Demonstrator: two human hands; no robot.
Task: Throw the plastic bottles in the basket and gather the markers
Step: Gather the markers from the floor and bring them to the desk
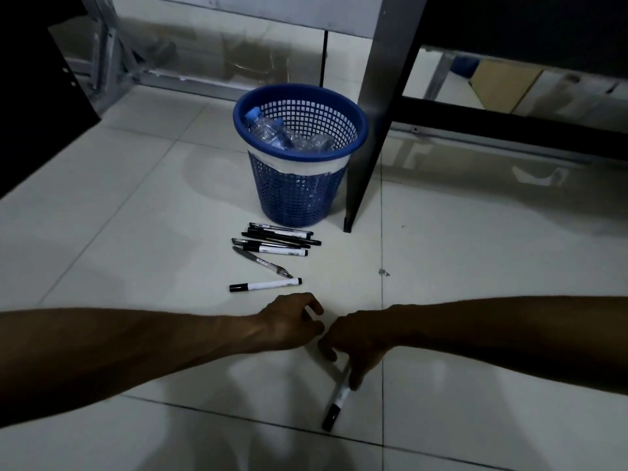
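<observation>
Markers (277,240) lie grouped on the floor tiles before the basket (300,154) holding bottles (285,133); our right hand (360,338) pinches a stray marker (339,396), left hand (289,322) curls around something white, to join them next.

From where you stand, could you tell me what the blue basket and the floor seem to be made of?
The blue basket looks like moulded plastic: uniform colour, lattice walls, smooth rolled rim. The floor appears to be glossy glazed tile, probably ceramic: dark grout lines, soft reflections.

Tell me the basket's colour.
Blue mesh basket with a white band below the rim; head view.
</observation>
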